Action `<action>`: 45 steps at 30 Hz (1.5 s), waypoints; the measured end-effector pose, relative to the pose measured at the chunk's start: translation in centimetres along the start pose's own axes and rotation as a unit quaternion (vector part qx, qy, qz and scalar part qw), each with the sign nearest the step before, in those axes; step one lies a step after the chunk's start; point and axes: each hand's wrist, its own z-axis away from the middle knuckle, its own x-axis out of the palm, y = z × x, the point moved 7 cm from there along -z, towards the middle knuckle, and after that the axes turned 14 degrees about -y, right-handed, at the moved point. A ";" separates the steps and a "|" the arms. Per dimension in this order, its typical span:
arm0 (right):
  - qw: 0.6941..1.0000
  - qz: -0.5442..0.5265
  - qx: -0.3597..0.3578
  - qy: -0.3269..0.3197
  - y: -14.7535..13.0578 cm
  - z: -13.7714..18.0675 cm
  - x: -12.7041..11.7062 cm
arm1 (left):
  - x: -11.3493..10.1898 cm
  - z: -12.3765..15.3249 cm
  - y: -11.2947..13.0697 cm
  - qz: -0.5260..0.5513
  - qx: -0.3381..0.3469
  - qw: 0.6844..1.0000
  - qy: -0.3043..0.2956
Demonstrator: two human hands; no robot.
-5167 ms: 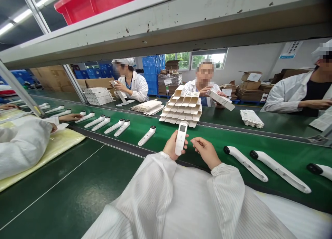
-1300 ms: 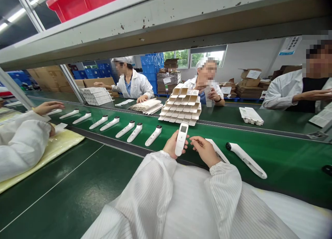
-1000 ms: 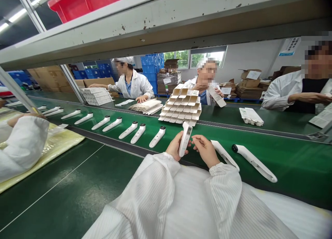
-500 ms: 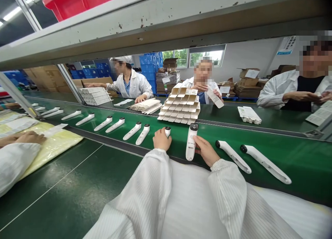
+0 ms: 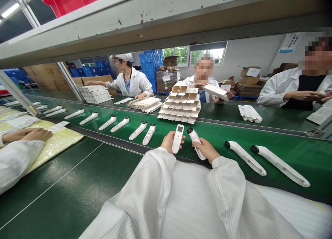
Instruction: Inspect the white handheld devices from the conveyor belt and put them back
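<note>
My left hand (image 5: 168, 142) grips a white thermometer (image 5: 177, 138) upright, its small screen facing me. Beside it, my right hand (image 5: 206, 149) rests on a second white thermometer (image 5: 195, 143) that lies on the green conveyor belt (image 5: 218, 135), black tip pointing away; the fingers curl round its handle. Both my arms are in white striped sleeves. Two more thermometers (image 5: 245, 157) lie on the belt to the right, and a row of several thermometers (image 5: 137, 130) stretches off to the left.
A stack of open cardboard boxes (image 5: 183, 106) stands just beyond the belt. Three people in white coats sit across the line; one holds a white box (image 5: 215, 91). A co-worker's arm (image 5: 23, 149) rests on a yellow pad at left. A shelf (image 5: 166, 21) hangs overhead.
My right hand took the thermometer I was holding and laid it on the belt. My left hand reached left, picked up another from the row and raised it. The belt carried the others rightward.
</note>
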 end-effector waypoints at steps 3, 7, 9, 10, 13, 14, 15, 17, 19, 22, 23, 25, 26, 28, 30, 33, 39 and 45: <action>0.982 0.175 -0.004 0.067 0.0 0.0 -1.1 | 1.2 0.1 -0.5 0.003 -0.012 1.000 -0.015; 0.953 0.237 -0.120 0.146 -2.5 1.2 -1.3 | 2.0 0.3 -1.2 0.016 -0.023 1.000 0.000; 0.960 0.176 -0.177 0.126 -3.7 1.6 -0.7 | 2.4 0.3 -1.5 0.029 -0.005 1.000 0.000; 0.970 0.123 -0.188 0.096 -4.0 1.5 -0.2 | 2.6 0.3 -1.5 0.036 0.012 0.999 -0.007; 0.983 -0.074 -0.165 -0.011 -3.9 1.1 1.3 | 3.3 0.2 -1.3 0.040 0.058 0.997 -0.039; 0.979 -0.132 -0.152 -0.036 -3.8 1.1 1.6 | 3.4 0.1 -1.2 0.029 0.059 0.997 -0.042; 0.972 -0.180 -0.141 -0.052 -3.7 1.1 1.8 | 3.2 0.1 -1.1 0.004 0.055 0.998 -0.037; 0.959 -0.243 -0.125 -0.069 -3.6 1.3 2.0 | 2.2 0.1 -0.1 -0.107 0.057 0.993 -0.006; 0.954 -0.268 -0.114 -0.073 -3.5 1.5 1.9 | 0.5 0.6 2.2 -0.310 0.093 0.943 0.070; 0.952 -0.276 -0.105 -0.080 -3.5 1.7 1.8 | -2.2 2.0 5.3 -0.602 0.098 0.760 0.225; 0.952 -0.277 -0.102 -0.083 -3.5 1.7 1.9 | -3.1 2.1 5.7 -0.650 0.060 0.714 0.254; 0.950 -0.283 -0.093 -0.091 -3.5 1.8 2.0 | -4.8 2.0 5.7 -0.681 -0.008 0.682 0.266; 0.950 -0.284 -0.086 -0.094 -3.4 1.8 2.1 | -5.2 1.8 5.5 -0.668 -0.020 0.699 0.255; 0.954 -0.275 -0.063 -0.099 -3.0 1.7 2.2 | -5.4 1.4 5.1 -0.579 0.003 0.784 0.224; 0.966 -0.238 -0.028 -0.096 -2.3 1.4 2.1 | -5.1 0.9 4.1 -0.396 0.028 0.899 0.185; 0.993 -0.098 0.019 -0.062 -1.0 0.8 1.3 | -2.8 0.1 1.8 -0.077 0.018 0.994 0.071; 0.981 0.175 -0.044 0.077 -1.7 0.5 -0.4 | 1.9 0.5 -0.4 0.056 -0.011 0.998 -0.019; 0.984 -0.045 -0.167 0.045 -3.5 1.0 0.2 | 4.0 0.7 -1.0 0.045 0.045 0.997 -0.046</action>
